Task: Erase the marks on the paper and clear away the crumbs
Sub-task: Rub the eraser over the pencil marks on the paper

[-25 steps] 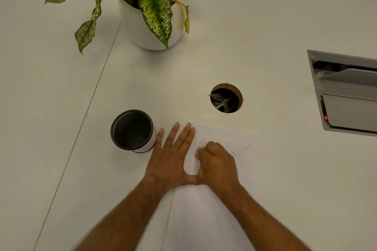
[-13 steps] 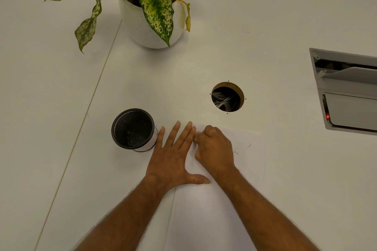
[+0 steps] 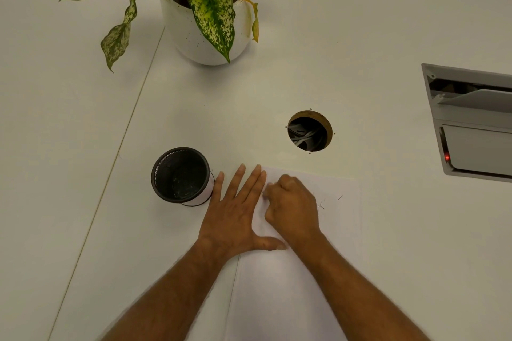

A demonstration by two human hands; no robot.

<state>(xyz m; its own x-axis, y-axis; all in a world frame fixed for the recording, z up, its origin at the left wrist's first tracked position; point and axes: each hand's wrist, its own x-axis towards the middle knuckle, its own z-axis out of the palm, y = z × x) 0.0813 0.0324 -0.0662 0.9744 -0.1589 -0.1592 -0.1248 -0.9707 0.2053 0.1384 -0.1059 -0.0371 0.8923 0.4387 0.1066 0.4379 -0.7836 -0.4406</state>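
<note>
White paper (image 3: pixel 299 279) lies flat on the tabletop (image 3: pixel 360 36), just right of the black mesh cup (image 3: pixel 181 174). The left hand (image 3: pixel 235 216) presses its left edge with fingers spread. The right hand (image 3: pixel 293 207) is curled into a fist at the top left corner; can't tell what it's pinching, and a few dark crumbs (image 3: pixel 322 203) sit beside it.
</note>
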